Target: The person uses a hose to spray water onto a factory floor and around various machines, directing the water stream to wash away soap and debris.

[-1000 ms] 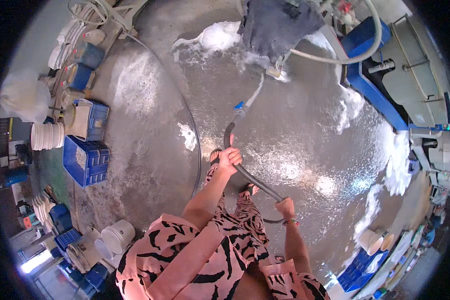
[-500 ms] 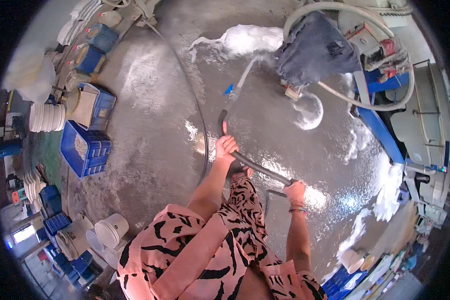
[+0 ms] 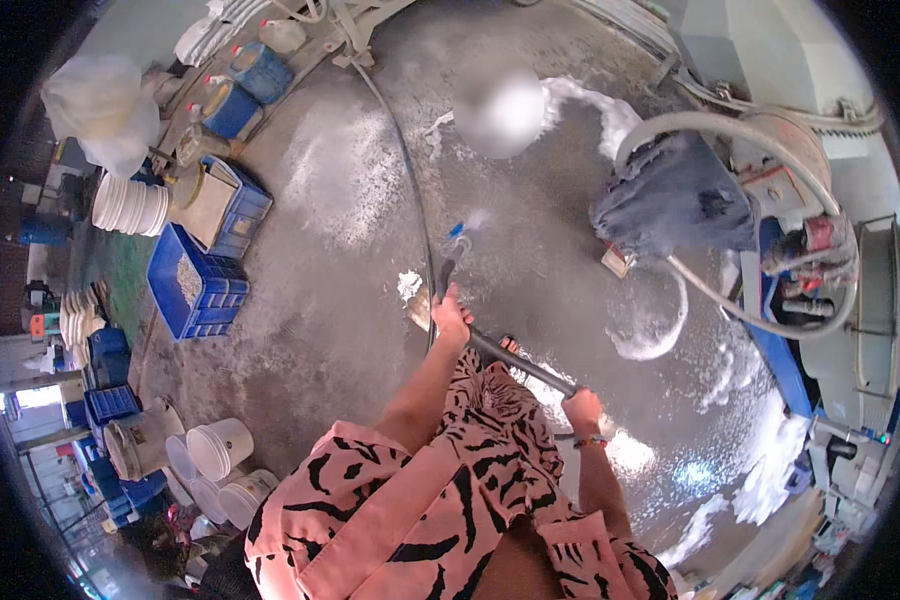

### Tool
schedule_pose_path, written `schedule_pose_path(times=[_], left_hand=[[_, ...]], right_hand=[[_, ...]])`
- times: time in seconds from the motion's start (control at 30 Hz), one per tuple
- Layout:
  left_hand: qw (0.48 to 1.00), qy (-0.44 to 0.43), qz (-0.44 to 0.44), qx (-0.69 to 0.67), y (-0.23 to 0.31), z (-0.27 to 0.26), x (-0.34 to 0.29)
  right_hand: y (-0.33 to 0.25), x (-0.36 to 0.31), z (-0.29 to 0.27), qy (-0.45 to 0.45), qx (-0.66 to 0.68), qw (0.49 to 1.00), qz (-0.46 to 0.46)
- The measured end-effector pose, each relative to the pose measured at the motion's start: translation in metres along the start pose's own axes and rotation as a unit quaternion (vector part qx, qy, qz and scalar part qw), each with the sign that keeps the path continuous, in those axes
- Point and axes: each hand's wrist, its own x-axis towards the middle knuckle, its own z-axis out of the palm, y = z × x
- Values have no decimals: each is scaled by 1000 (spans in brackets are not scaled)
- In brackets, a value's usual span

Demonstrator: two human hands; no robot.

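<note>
A thick black hose runs slantwise in front of me, held in both hands. My left hand is closed around it near its front end. Farther back, my right hand grips the same hose, lower and to the right. Beyond my left hand the hose bends away to a pale end fitting with a blue valve handle. A faint whitish spray shows just past the fitting. Wet grey floor lies under it, with white foam farther off.
A thinner dark hose crosses the floor on my left. Blue crates, jugs and white buckets stand along the left. At the right is a machine draped with dark cloth, with a looped pale hose. Foam lies beside it.
The view has shifted, so the surroundings sit lower and farther right. The hose's front end appears closer to my left hand, and the water jet shows less clearly. Both hands keep their hold.
</note>
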Motion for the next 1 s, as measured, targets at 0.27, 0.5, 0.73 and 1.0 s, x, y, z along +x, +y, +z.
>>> schedule_pose_path(times=[0.27, 0.5, 0.73, 1.0], left_hand=[[996, -90, -1, -25, 41, 34, 91], [993, 45, 30, -101, 111, 85, 143], [991, 106, 66, -49, 161, 74, 228], [989, 103, 25, -103, 184, 95, 260]], right_hand=[[-71, 84, -27, 26, -1, 999, -44], [-172, 155, -59, -10, -17, 999, -32], [-266, 210, -80, -165, -28, 984, -56], [-282, 248, -57, -102, -46, 991, -79]])
